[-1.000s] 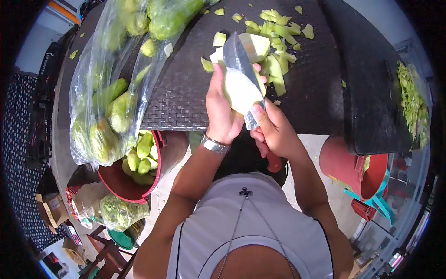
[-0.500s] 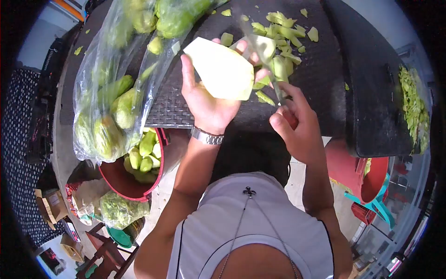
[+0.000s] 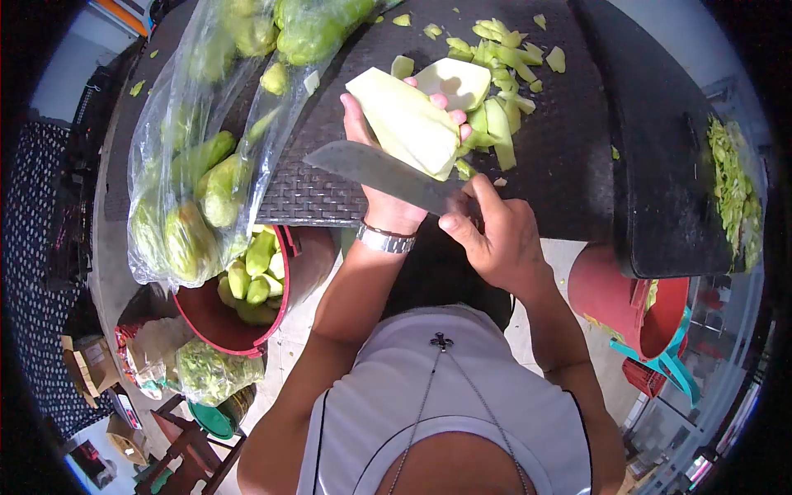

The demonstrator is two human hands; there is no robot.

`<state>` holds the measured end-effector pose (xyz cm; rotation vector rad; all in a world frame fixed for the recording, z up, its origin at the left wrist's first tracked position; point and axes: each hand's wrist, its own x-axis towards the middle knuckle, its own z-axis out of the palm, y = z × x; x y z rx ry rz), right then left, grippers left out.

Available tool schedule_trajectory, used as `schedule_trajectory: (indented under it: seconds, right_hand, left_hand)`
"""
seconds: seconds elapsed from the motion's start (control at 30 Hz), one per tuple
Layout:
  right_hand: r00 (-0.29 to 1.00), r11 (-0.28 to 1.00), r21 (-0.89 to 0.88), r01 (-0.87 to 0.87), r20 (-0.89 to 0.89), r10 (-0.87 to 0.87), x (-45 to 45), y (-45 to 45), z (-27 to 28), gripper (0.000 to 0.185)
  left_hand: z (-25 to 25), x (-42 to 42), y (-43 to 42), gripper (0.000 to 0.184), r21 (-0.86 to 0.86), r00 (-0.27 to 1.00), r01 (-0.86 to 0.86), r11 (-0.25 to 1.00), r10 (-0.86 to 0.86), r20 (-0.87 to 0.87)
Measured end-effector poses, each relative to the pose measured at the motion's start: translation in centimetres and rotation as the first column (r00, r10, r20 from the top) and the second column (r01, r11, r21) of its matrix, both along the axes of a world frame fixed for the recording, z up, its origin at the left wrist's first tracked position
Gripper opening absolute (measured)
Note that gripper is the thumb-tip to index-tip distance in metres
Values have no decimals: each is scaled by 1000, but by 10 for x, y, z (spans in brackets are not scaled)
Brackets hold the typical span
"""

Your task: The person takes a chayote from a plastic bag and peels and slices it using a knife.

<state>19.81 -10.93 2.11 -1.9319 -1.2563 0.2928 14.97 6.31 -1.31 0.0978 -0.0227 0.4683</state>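
My left hand (image 3: 386, 206), with a metal watch at the wrist, is wrapped round a peeled, pale green chayote (image 3: 404, 120), thumb on one side and fingertips on the other. The knife (image 3: 363, 165) is gripped by my right hand (image 3: 505, 239). Its broad blade points left across my left palm, close to the chayote's lower end; whether it touches is unclear. Just beyond my left fingers lies another pale peeled piece (image 3: 462, 81) with a shadow on it. Green peelings (image 3: 499, 124) are heaped to its right on the dark woven tabletop (image 3: 561, 157).
A clear plastic bag of unpeeled chayotes (image 3: 194, 165) lies at the table's left. Below it stands a red bucket (image 3: 223, 334) holding peeled ones. A black board (image 3: 668, 198) is at the right, above another red bucket (image 3: 602, 285). A bag of greens (image 3: 219, 371) sits lower left.
The knife has swung from upright beside the chayote to lying leftward below it. My right hand has moved left and down, and the chayote has turned and shifted slightly right.
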Motion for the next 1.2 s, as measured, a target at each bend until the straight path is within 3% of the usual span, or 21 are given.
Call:
schedule_trajectory:
  seconds: [0.37, 0.57, 0.67, 0.87, 1.2]
  right_hand:
    - [999, 998, 38, 42, -26, -41, -5, 5, -10, 52]
    - [998, 998, 19, 52, -25, -52, -7, 5, -10, 50]
    - [998, 998, -21, 63, -22, -64, -4, 5, -7, 46]
    - [994, 994, -13, 106, 19, -106, -4, 5, -4, 49]
    - [986, 988, -7, 157, 52, -156, -3, 18, -2, 52]
  left_hand:
    - [1, 0, -6, 73, 72, 992, -128, 989, 128, -5]
    - [8, -4, -14, 74, -7, 989, -145, 989, 145, -4]
    - [6, -1, -32, 74, 128, 980, -191, 973, 196, -29]
    - [11, -1, -37, 74, -1, 975, -224, 975, 224, -14]
    - [28, 2, -51, 65, 141, 889, -405, 904, 425, -171]
